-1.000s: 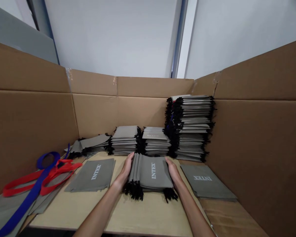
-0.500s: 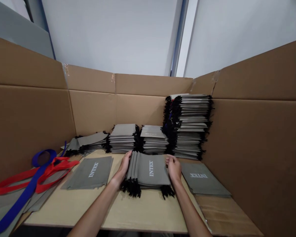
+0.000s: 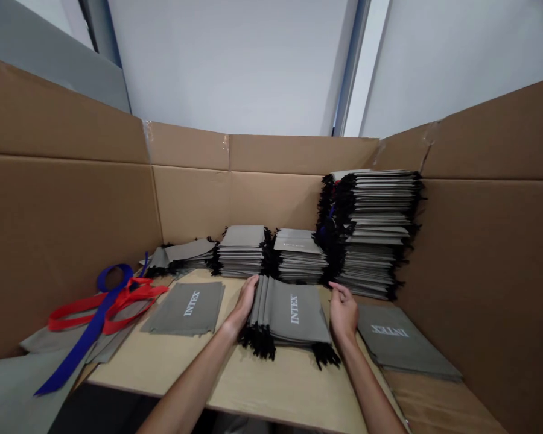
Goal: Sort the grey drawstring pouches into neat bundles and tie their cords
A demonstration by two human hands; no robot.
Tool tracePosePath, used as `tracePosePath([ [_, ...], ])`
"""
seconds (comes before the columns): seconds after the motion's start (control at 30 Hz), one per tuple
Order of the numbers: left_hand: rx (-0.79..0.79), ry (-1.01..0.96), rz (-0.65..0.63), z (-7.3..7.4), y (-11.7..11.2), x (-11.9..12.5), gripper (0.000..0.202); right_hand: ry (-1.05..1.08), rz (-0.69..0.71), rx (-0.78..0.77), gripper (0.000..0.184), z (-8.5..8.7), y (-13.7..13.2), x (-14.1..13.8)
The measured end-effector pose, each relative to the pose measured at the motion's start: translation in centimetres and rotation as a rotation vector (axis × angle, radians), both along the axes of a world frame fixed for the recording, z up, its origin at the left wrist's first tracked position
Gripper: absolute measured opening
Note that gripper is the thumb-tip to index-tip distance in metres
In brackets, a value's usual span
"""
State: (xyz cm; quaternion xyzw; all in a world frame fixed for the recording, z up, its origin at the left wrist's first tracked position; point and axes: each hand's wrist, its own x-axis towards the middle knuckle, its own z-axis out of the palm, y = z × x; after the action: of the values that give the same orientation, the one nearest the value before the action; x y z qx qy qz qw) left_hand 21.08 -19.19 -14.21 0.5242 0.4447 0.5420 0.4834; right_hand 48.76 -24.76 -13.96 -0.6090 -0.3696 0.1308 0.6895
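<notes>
Withdrawn from the gray pouches (image 3: 299,313), the right hand (image 3: 345,312) curls, released, while the left hand (image 3: 244,303) touches them, grip unclear.

Both bare forearms come up from the bottom edge, the left forearm (image 3: 194,374) slanting rightward, the right forearm (image 3: 373,380) leaning left. Near the frame's centre, the left grip (image 3: 245,301) is fairly straight; right of centre, the right grip (image 3: 344,313) has its fingers (image 3: 341,290) bent inward

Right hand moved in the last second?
Yes: the right hand has shifted slightly right, nearer the flat grey INTEX piece at far right, fingers now off the fanned bunch.
</notes>
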Motion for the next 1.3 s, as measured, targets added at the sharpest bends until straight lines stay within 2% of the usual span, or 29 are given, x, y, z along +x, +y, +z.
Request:
tracePosePath([
  [0.2,0.044,0.019,0.058,-0.3,-0.4,-0.1,0.039,0.005,0.027,-0.018,0.053,0.6,-0.6,-0.2],
  [0.6,0.055,0.028,0.084,-0.4,-0.2,0.2,0.037,-0.004,0.054,-0.064,0.054,1.2,-0.9,-0.8],
  [1.0,0.043,0.024,0.083,0.1,0.7,0.4,0.039,-0.044,0.058,-0.090,0.054,1.4,-1.0,-1.1],
  [1.17,0.067,0.058,0.129,0.3,0.1,0.6,0.037,-0.037,0.088,-0.121,0.057,1.6,-1.2,-1.3],
  [1.3,0.155,0.081,0.209,0.9,-0.6,0.8,0.043,-0.023,0.113,-0.116,0.058,2.1,-1.2,-1.5],
])
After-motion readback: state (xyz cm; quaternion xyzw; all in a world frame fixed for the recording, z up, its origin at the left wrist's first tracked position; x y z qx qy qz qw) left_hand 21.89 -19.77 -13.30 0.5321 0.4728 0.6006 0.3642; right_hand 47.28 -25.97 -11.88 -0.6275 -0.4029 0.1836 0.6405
